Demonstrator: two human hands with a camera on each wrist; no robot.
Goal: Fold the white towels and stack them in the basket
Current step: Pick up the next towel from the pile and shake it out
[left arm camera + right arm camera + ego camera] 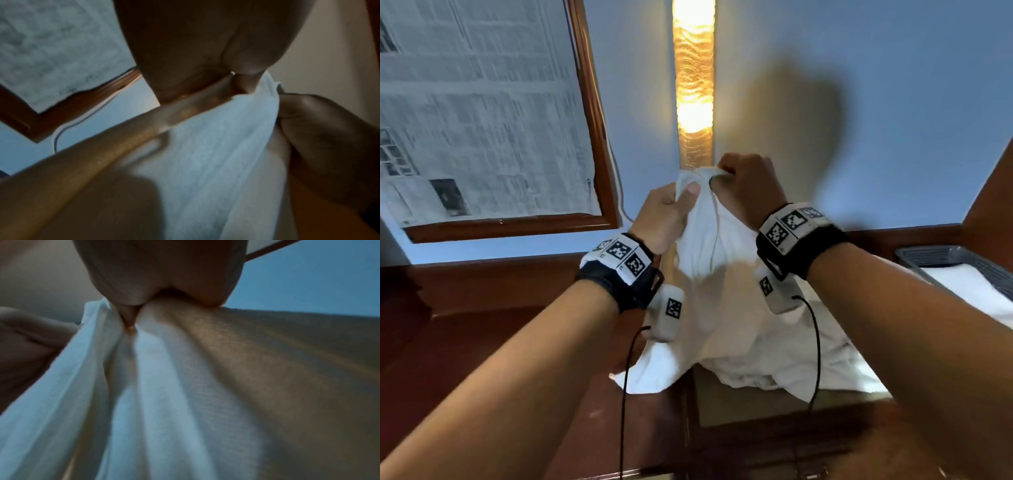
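A white towel (709,260) hangs bunched from both hands, lifted above the wooden tabletop (482,342); its lower part still lies crumpled on the table. My left hand (671,209) grips the towel's top edge with thumb over the cloth. My right hand (739,181) pinches the same edge just beside it, knuckles up. In the left wrist view the towel (216,146) drapes down from the left hand (205,65). The right wrist view shows folds of the towel (164,386) pinched under the right hand (164,280). A grey basket (941,257) at far right holds white towel.
A lit amber wall lamp (693,85) runs up the blue wall behind the hands. A wood-framed window covered with newspaper (476,109) fills the upper left. Cables hang from both wrist cameras. A wooden panel rises at the far right edge.
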